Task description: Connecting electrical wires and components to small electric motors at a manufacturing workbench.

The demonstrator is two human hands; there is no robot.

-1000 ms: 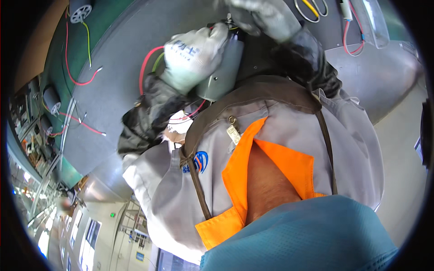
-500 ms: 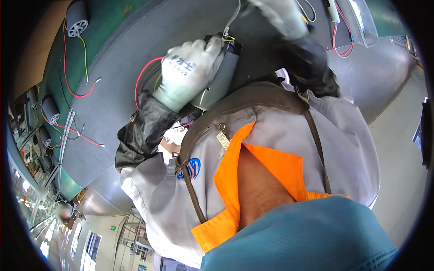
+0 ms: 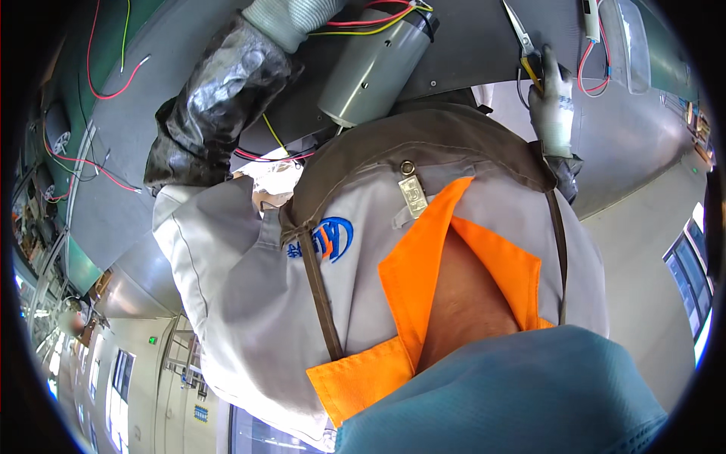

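Right hand moved to table edge, fingers holding scissors; left fingers unseen.

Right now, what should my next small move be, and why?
I'd probably close the grip of your grey-and-white gloved right hand more fully around the yellow-handled metal scissors. The hand is right at their handles, though how firmly it holds them can't be seen, and the blades point away from your body, so securing them there seems sensible.

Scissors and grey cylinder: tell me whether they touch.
Apart. The head view shows a stretch of dark work surface between the scissors and the grey cylinder.
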